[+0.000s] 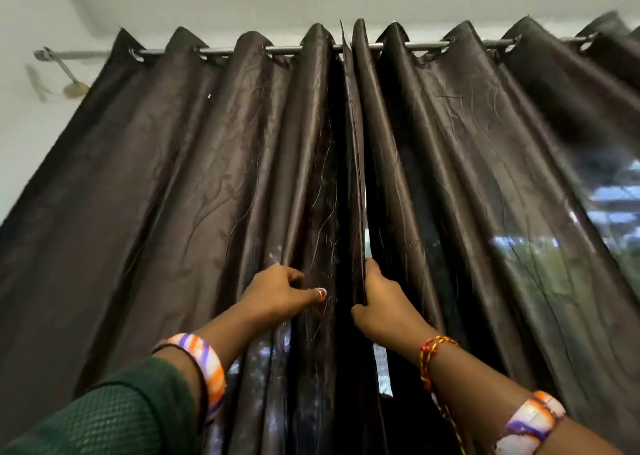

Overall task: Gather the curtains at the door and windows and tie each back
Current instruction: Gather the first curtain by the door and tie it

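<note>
Dark brown satin left curtain panel (194,184) and right curtain panel (485,177) hang by eyelets from a metal rod (429,44), meeting at centre. The left hand (280,293) pinches a fold of the left panel. The right hand (379,304) grips the right panel's inner edge.

1. Soft, even light falls on the pale wall (31,149) and ceiling at the top.
2. Daylight shows through the thin dark curtain (485,163) at the right edge.
3. Sheen streaks run down its folds; the centre gap is black.
4. The rod (242,51) bows with wide-angle distortion; the corners are blurred.
</note>
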A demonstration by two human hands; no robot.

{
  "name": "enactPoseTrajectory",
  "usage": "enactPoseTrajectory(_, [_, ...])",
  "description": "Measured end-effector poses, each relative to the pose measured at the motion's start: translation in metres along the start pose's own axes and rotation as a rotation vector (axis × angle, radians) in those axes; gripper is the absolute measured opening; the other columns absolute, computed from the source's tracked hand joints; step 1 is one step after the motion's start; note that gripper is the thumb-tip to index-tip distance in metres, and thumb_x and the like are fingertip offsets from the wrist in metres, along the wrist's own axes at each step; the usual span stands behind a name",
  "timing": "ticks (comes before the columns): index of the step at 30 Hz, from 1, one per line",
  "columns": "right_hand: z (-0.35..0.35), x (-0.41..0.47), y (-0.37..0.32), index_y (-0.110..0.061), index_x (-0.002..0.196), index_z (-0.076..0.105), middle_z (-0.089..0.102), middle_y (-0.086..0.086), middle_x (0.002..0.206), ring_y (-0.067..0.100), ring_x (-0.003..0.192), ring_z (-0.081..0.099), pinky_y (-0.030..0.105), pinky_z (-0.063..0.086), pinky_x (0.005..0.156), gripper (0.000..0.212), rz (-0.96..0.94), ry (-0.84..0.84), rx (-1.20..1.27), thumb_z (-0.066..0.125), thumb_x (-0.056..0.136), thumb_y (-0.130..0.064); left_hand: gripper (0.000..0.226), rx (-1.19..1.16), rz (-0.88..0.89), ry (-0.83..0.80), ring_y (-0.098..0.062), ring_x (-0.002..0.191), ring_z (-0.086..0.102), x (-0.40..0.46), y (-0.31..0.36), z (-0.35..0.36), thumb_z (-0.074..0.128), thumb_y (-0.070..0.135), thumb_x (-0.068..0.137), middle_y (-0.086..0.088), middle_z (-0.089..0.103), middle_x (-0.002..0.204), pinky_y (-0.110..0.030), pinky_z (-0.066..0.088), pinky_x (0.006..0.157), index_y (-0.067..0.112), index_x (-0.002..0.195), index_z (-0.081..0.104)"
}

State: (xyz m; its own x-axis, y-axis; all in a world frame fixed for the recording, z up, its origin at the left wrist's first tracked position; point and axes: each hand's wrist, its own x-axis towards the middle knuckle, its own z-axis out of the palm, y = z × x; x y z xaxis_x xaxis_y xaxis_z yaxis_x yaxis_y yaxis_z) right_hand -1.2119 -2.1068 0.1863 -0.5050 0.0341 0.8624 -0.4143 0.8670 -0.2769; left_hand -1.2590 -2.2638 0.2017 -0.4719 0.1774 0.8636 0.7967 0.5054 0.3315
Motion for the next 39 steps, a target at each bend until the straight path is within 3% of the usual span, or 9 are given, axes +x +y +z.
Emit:
enactPoseTrajectory(4, [0.03,-0.005,-0.03,-0.028,0.128,0.047,0.064,0.002,0.119,0.018,0.108,0.061,0.032,0.048,0.095,0.046,-0.027,0.091,0.29,0.057,0.084,-0.033,0.015,-0.432,0.068,0.09,-0.01,0.077,0.064,-0.01,-0.012,-0.023,0.058,0.033,0.087,0.002,0.07,0.079,-0.018,0.051,0.056,0.025,0.096,0.068])
enactPoseTrajectory(6, [0.053,0.0,-0.042,-0.042,0.125,0.048,0.061,-0.008,0.124,0.013,0.118,0.055,0.038,0.044,0.102,0.065,-0.021,0.096,0.444,0.06,0.066,-0.067,0.018,-0.658,0.085,-0.053,-0.005,0.061,0.061,-0.021,-0.012,-0.037,0.045,0.035,0.093,0.01,0.066,0.066,-0.016,0.047,0.05,0.034,0.098,0.063])
enactPoseTrajectory(8, [0.076,0.006,-0.054,-0.046,0.136,0.034,0.054,-0.008,0.134,0.013,0.127,0.047,0.038,0.04,0.107,0.096,-0.042,0.104,0.457,0.064,0.051,-0.08,0.023,-0.647,0.139,-0.098,-0.004,0.067,0.06,-0.027,-0.021,-0.053,0.037,0.035,0.096,0.007,0.067,0.079,-0.02,0.047,0.054,0.039,0.11,0.055])
enactPoseTrajectory(11, [0.094,0.002,-0.087,-0.03,0.15,0.008,0.053,0.001,0.134,0.021,0.122,0.053,0.02,0.039,0.098,0.1,-0.006,0.087,0.284,0.071,0.072,-0.034,0.029,-0.595,0.188,0.049,-0.001,0.065,0.057,-0.024,-0.049,-0.083,0.046,0.021,0.094,-0.003,0.062,0.092,-0.011,0.045,0.047,0.029,0.123,0.05])
enactPoseTrajectory(14, [0.117,0.009,-0.11,-0.031,0.15,0.001,0.054,0.016,0.132,0.032,0.119,0.053,0.027,0.041,0.097,0.087,-0.042,0.105,0.127,0.053,0.085,-0.006,0.032,-0.349,0.159,0.225,-0.006,0.069,0.059,-0.016,-0.094,-0.13,0.06,0.02,0.087,-0.002,0.065,0.09,-0.018,0.046,0.06,0.018,0.119,0.06])
enactPoseTrajectory(18, [0.153,0.035,-0.155,-0.032,0.15,0.001,0.051,0.018,0.134,0.037,0.12,0.051,0.036,0.042,0.099,0.081,-0.103,0.048,0.063,0.051,0.088,-0.014,0.033,-0.115,0.063,0.309,-0.019,0.087,0.06,-0.01,-0.145,-0.19,0.065,0.027,0.083,-0.007,0.067,0.098,-0.034,0.049,0.079,0.012,0.113,0.062])
enactPoseTrajectory(26, [0.236,0.071,-0.262,-0.023,0.151,0.004,0.044,0.022,0.14,0.037,0.125,0.046,0.037,0.039,0.103,0.075,-0.259,-0.123,0.077,0.044,0.089,-0.007,0.023,-0.132,-0.106,0.325,-0.015,0.075,0.051,-0.027,-0.211,-0.278,0.048,0.037,0.092,-0.011,0.057,0.093,-0.028,0.044,0.061,0.019,0.086,0.062])
enactPoseTrajectory(31, [0.295,0.082,-0.312,-0.028,0.15,0.003,0.043,0.022,0.141,0.038,0.125,0.045,0.037,0.038,0.106,0.078,-0.272,-0.203,0.18,0.045,0.089,-0.007,0.034,-0.109,-0.218,0.365,-0.017,0.082,0.051,-0.049,-0.259,-0.326,0.042,0.036,0.095,-0.009,0.056,0.102,-0.029,0.044,0.064,0.008,0.101,0.061])
enactPoseTrajectory(39, [0.356,0.093,-0.359,-0.024,0.15,0.002,0.044,0.024,0.138,0.039,0.124,0.046,0.037,0.037,0.107,0.079,-0.28,-0.298,0.263,0.04,0.087,0.002,0.014,-0.096,-0.462,0.379,-0.022,0.091,0.056,-0.101,-0.329,-0.37,0.053,0.024,0.092,-0.006,0.061,0.101,-0.03,0.047,0.065,0.014,0.097,0.062])
